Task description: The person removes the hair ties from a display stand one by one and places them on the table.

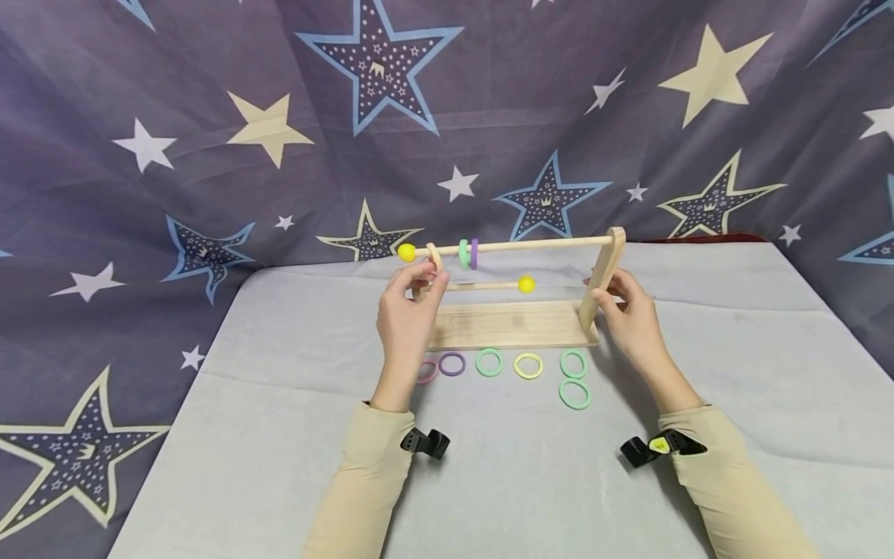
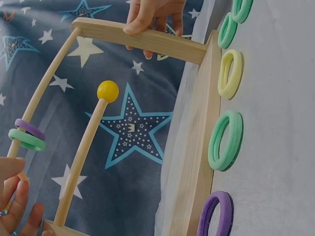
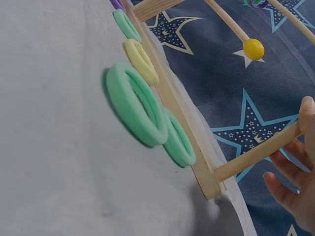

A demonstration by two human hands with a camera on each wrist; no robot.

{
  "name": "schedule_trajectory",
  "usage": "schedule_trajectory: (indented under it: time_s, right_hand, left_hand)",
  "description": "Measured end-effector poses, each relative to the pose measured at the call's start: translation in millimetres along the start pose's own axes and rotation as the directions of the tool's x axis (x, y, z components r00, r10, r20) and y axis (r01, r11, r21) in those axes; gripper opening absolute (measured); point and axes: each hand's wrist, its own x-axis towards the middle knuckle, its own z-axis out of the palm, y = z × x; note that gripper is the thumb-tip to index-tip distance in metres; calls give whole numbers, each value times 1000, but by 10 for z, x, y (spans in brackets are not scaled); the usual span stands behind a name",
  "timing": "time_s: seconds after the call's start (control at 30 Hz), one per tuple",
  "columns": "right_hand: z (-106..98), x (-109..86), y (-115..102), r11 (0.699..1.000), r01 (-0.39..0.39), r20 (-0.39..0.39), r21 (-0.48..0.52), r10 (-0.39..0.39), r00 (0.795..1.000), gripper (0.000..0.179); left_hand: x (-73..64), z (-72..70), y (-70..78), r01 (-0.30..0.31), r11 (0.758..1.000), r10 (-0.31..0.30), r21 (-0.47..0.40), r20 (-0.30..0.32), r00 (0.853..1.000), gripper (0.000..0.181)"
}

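A wooden rack has a flat base [image 1: 513, 324], a right upright post [image 1: 602, 278] and two rods tipped with yellow balls. On the upper rod [image 1: 545, 244] hang a mint-green hair tie [image 1: 463, 254] and a purple hair tie [image 1: 474, 254], side by side. My left hand [image 1: 410, 314] pinches a pale beige hair tie [image 1: 434, 256] that circles this rod close to its yellow ball [image 1: 407, 252]. The lower rod [image 1: 489, 286] is bare and points right. My right hand [image 1: 632, 314] grips the post, thumb on the near side and fingers behind.
Along the base's front edge lie a pink hair tie [image 1: 427, 371], a purple one [image 2: 215, 216], a yellow one [image 1: 528, 366] and several mint-green ones [image 1: 575, 394]. Grey cloth [image 1: 489, 481] covers the table. A star-patterned curtain [image 1: 447, 93] hangs behind.
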Motion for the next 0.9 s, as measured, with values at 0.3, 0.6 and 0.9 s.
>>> schedule_trajectory:
  time_s: [0.3,0.6,0.9]
  right_hand:
    - [8,-7,0,1000,-3,1,10,3,1000,37]
    - [2,-2,-28,1000,0,3,0,0,1000,37]
    - [9,-5,-36,1000,-10,-1,4,10,1000,37]
  left_hand:
    - [-7,-22,-28,-2,1000,2,12,-16,1000,21]
    - [-2,-61,-32,6,1000,-6,6,-40,999,22]
    - [10,-149,-34,-1,1000,0,-2,-58,998,21]
